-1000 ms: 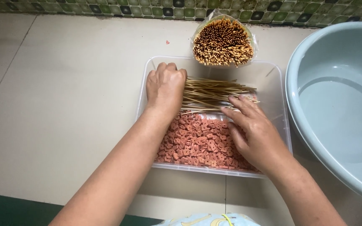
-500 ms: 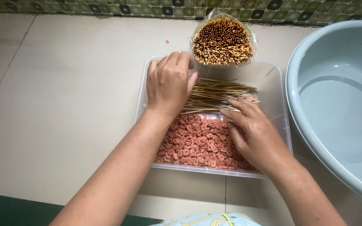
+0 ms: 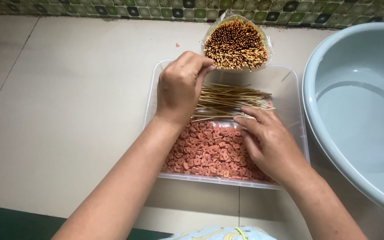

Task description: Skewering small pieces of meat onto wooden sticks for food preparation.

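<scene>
Under your left hand (image 3: 181,86), whose closed grip pinches thin, light, brittle bamboo skewers (image 3: 232,101); hold them mid-length. Your right hand (image 3: 270,142) rests open.

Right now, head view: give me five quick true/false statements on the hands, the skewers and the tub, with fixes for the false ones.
1. The left hand is raised over the clear plastic tub, fingers curled near the bag of skewers. True.
2. The right hand rests inside the grey basin. False: it lies in the tub, fingertips on the loose skewers.
3. The reddish sliced pieces fill the near part of the tub. True.
4. The loose skewers stand upright. False: they lie flat across the tub.
5. The basin sits left of the tub. False: it is on the right.
</scene>
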